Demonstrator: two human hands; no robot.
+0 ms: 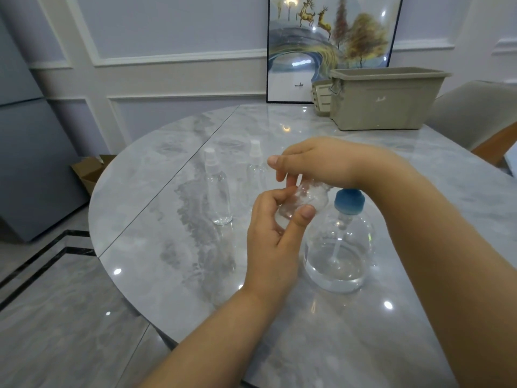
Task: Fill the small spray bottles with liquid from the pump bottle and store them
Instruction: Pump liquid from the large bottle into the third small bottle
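Note:
My left hand (275, 228) grips a small clear spray bottle (303, 198), held tilted above the table. My right hand (316, 162) closes its fingers over that bottle's top end, which is hidden and blurred. Just right of the hands stands the round clear pump bottle (340, 253) with a blue cap (349, 201) and some clear liquid at its bottom. Two more small clear spray bottles stand upright on the table behind the hands: one (218, 189) to the left, the other (256, 169) partly behind my fingers.
The round grey marble table (173, 247) has a seam running diagonally. A beige plastic storage bin (386, 99) with a smaller basket (321, 98) beside it stands at the far right. A framed picture (330, 37) leans on the wall; a chair (481, 113) is at right.

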